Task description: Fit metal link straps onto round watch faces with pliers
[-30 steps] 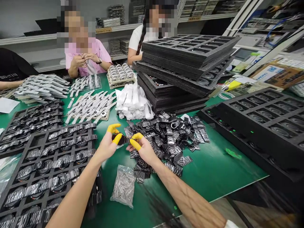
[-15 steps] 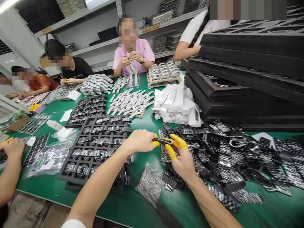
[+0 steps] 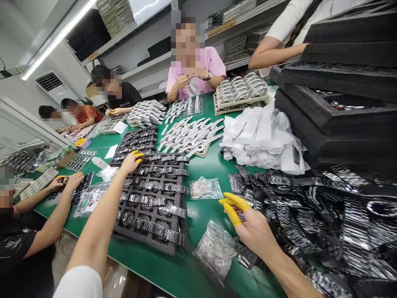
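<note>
Gloveless but for yellow finger covers, we work at a green desk (image 3: pixel 198 219) piled with watch parts. Our left hand (image 3: pixel 130 162) reaches to the far edge of a black foam tray (image 3: pixel 166 248), its fingers curled — whether they grip anything, we cannot tell. Rows of black link-band watches (image 3: pixel 141 184) fill the tray, beside our left forearm. Our right hand (image 3: pixel 252 223) is open, thumb and fingers apart, at the near-left edge of a heap of black metal link bands (image 3: pixel 353 223). Two clear bags of metal pins, one small (image 3: pixel 204 188) and one larger (image 3: pixel 217 250), lie between tray and heap. Beyond sit white-strap watches (image 3: pixel 192 134) and white-wrapped bundles (image 3: pixel 260 136) — and, across the desk, a person in a pink shirt (image 3: pixel 197 70).
</note>
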`<state>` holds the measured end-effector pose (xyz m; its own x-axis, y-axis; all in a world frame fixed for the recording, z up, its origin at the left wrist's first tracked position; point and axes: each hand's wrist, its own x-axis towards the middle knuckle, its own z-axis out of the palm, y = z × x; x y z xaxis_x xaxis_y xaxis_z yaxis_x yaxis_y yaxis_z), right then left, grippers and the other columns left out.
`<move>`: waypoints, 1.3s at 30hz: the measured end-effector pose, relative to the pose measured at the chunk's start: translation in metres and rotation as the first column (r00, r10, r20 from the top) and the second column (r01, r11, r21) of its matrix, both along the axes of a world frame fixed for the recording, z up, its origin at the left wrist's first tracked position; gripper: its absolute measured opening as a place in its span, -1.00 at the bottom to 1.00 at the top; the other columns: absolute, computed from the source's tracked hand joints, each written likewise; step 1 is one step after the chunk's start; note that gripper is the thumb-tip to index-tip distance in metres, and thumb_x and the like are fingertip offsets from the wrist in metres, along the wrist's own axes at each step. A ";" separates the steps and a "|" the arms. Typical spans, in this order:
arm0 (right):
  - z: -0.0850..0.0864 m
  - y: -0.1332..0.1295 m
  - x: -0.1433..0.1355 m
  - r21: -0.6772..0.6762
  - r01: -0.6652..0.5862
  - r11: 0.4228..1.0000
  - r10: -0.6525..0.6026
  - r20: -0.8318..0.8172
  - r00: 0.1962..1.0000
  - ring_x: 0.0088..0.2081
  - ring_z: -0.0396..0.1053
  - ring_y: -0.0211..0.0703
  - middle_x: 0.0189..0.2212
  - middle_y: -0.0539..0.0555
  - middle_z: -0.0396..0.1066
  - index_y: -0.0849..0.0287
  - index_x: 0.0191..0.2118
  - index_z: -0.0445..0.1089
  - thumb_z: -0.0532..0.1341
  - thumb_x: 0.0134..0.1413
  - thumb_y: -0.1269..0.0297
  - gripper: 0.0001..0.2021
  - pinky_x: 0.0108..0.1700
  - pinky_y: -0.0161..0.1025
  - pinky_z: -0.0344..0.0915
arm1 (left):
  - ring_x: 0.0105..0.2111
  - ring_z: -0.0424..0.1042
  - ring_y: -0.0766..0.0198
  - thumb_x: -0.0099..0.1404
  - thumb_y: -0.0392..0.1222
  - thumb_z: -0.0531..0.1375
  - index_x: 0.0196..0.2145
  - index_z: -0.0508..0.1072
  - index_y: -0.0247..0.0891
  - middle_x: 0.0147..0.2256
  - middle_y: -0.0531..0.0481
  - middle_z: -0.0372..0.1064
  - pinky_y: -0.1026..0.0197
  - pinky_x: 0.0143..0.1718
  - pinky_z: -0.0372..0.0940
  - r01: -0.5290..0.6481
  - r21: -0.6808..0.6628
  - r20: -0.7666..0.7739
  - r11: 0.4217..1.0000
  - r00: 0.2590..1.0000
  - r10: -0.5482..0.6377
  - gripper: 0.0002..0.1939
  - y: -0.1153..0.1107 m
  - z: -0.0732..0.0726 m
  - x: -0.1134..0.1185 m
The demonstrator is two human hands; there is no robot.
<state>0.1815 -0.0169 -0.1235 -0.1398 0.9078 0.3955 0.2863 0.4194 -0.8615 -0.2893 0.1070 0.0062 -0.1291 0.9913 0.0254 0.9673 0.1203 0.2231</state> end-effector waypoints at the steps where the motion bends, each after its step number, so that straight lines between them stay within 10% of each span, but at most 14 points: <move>1: -0.001 0.000 -0.001 0.010 -0.005 1.000 0.005 0.012 1.000 -0.30 0.68 0.07 -0.25 0.06 0.70 0.01 0.12 0.48 0.18 0.33 0.20 -0.69 -0.25 -0.04 0.67 | 0.42 0.21 -0.09 0.38 -0.02 0.19 0.26 0.50 -0.29 0.37 -0.27 0.31 -0.07 0.46 0.06 -0.009 -0.021 0.021 1.000 1.000 0.009 -0.44 -0.001 -0.008 -0.008; 13: -0.012 -0.001 -0.004 -0.067 -0.063 0.996 0.067 0.070 0.995 -0.37 0.66 0.13 -0.25 0.05 0.70 -0.13 0.07 0.54 0.19 0.29 0.15 -0.70 -0.31 0.05 0.65 | 0.55 -0.15 -0.16 0.39 0.25 0.21 0.35 0.39 -0.18 0.56 -0.21 -0.16 -0.15 0.53 -0.23 -0.099 -0.031 0.286 0.995 0.953 0.104 -0.28 -0.007 -0.055 -0.061; 29: 0.004 -0.010 -0.013 -0.206 -0.099 0.974 0.090 -0.056 0.994 -0.31 0.62 0.29 -0.27 0.11 0.68 -0.19 -0.07 0.64 0.31 0.13 0.09 -0.74 -0.19 0.23 0.56 | 0.07 0.50 0.03 0.49 -0.03 0.27 0.20 0.44 -0.25 0.17 -0.20 0.42 -0.13 0.07 0.49 -0.442 0.109 0.482 0.891 0.807 0.341 -0.58 -0.030 -0.044 -0.056; 33: 0.012 -0.020 -0.023 -0.465 -0.247 0.850 0.066 -0.371 0.926 -0.21 0.63 0.22 -0.20 0.10 0.68 -0.14 -0.05 0.59 0.43 0.02 0.04 -0.67 -0.07 0.16 0.56 | 0.07 0.50 0.03 0.48 -0.03 0.27 0.20 0.44 -0.26 0.17 -0.19 0.42 -0.13 0.07 0.49 -0.532 0.013 0.445 0.847 0.761 0.472 -0.57 -0.092 -0.031 -0.070; 39: 0.044 -0.025 -0.056 -0.674 -0.557 0.486 -0.086 -0.671 0.737 -0.03 0.61 0.13 -0.05 0.21 0.64 0.05 -0.08 0.53 0.49 -0.03 0.03 -0.60 0.03 -0.04 0.52 | 0.03 0.53 0.05 0.48 -0.03 0.27 0.17 0.45 -0.27 0.12 -0.18 0.45 -0.10 0.03 0.51 -0.557 -0.203 0.363 0.805 0.721 0.590 -0.59 -0.190 -0.033 -0.083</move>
<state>0.1255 -0.0421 -0.0795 -0.4568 0.7970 -0.3952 -0.3530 -0.5702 -0.7418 -0.3720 -0.0834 -0.0271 -0.6560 0.7205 -0.2250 0.5384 0.6555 0.5296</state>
